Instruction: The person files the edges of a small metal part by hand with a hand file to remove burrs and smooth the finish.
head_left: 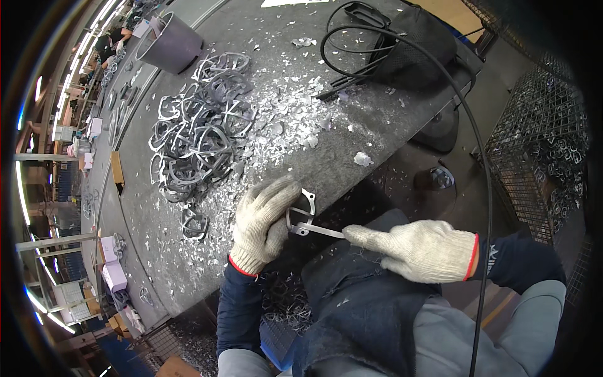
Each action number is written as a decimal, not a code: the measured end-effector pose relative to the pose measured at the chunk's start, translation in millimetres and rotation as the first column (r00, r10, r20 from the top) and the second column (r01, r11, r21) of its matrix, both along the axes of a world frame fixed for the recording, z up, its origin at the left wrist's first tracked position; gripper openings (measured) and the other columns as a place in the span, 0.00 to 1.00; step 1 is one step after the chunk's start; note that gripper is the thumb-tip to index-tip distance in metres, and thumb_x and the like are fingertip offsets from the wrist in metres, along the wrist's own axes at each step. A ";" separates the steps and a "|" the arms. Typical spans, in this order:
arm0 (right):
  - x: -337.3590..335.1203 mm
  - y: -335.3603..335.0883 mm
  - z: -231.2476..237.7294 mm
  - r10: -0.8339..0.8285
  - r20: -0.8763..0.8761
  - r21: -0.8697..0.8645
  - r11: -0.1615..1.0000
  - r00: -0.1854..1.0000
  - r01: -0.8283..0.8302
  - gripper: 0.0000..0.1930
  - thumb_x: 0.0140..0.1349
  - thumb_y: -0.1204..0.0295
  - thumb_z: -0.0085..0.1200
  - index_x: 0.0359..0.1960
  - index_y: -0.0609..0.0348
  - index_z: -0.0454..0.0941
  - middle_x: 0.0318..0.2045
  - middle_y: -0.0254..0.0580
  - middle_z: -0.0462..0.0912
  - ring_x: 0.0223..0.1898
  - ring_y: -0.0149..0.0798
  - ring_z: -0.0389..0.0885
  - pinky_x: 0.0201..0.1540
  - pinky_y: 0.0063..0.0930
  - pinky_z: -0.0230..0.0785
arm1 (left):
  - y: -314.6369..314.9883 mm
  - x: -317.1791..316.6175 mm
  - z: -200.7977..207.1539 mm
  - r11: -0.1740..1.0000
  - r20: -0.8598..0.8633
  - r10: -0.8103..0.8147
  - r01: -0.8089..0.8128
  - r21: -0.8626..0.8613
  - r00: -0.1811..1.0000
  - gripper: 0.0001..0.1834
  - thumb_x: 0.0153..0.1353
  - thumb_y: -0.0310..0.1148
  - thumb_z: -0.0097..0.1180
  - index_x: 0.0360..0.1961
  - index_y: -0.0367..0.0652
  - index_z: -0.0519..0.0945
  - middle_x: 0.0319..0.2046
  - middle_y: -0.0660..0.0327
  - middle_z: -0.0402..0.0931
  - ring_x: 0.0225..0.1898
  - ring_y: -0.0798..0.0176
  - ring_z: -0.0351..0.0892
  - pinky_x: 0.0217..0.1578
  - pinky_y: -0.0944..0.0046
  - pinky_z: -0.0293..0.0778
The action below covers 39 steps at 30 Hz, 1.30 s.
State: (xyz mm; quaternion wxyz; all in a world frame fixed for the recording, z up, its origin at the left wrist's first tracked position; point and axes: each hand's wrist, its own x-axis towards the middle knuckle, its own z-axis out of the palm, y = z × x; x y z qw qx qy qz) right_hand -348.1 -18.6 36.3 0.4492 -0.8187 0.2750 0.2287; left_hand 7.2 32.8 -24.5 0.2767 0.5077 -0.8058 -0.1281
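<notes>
At the near edge of the table, my left hand (262, 217), in a cream knit glove with a red cuff, grips a small ring-shaped cast metal part (310, 198). The glove hides part of it. My right hand (421, 250), gloved alike, is closed round a narrow flat metal tool (328, 232), blade-like or file-like; its grip end is hidden in the fist. The index finger lies along the tool, and its far end meets the lower side of the part. A tangled heap of similar metal parts (202, 135) lies beyond my left hand, with one separate part (195, 224) nearer.
Metal flakes (286, 122) cover much of the grey table (141, 220). A grey bucket (171, 44) stands at the far left, a black bag (419, 47) far right. A black cable (461, 94) arcs down past my right arm. Wire cages (521, 144) with parts stand at right.
</notes>
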 end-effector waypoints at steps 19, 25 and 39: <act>5.1 -11.0 -28.3 0.113 0.207 -0.553 0.833 0.972 0.021 0.35 0.80 0.68 0.61 0.87 0.23 0.75 0.30 0.49 0.87 0.27 0.55 0.93 0.28 0.51 0.87 | 37.7 -6.2 0.4 0.946 0.144 0.309 -0.319 0.059 0.940 0.47 0.49 0.31 0.88 0.74 0.41 0.85 0.74 0.47 0.86 0.74 0.33 0.83 0.74 0.38 0.79; 15.5 -50.0 -19.5 0.175 0.152 -0.665 0.746 0.973 -0.030 0.38 0.80 0.70 0.60 0.88 0.17 0.71 0.28 0.49 0.87 0.30 0.56 0.94 0.33 0.53 0.90 | 38.3 -11.4 4.3 0.934 0.174 0.316 -0.338 0.114 0.933 0.44 0.51 0.30 0.87 0.73 0.51 0.87 0.75 0.50 0.84 0.71 0.34 0.83 0.73 0.37 0.79; 15.6 -16.7 -5.8 -0.098 0.266 -0.022 0.994 0.959 0.108 0.45 0.81 0.67 0.62 0.95 0.38 0.55 0.61 0.58 0.93 0.43 0.61 0.97 0.50 0.54 0.93 | 44.5 -25.4 -5.0 0.934 0.163 0.340 -0.353 0.056 0.926 0.55 0.40 0.36 0.91 0.76 0.47 0.83 0.78 0.46 0.81 0.76 0.30 0.79 0.75 0.31 0.75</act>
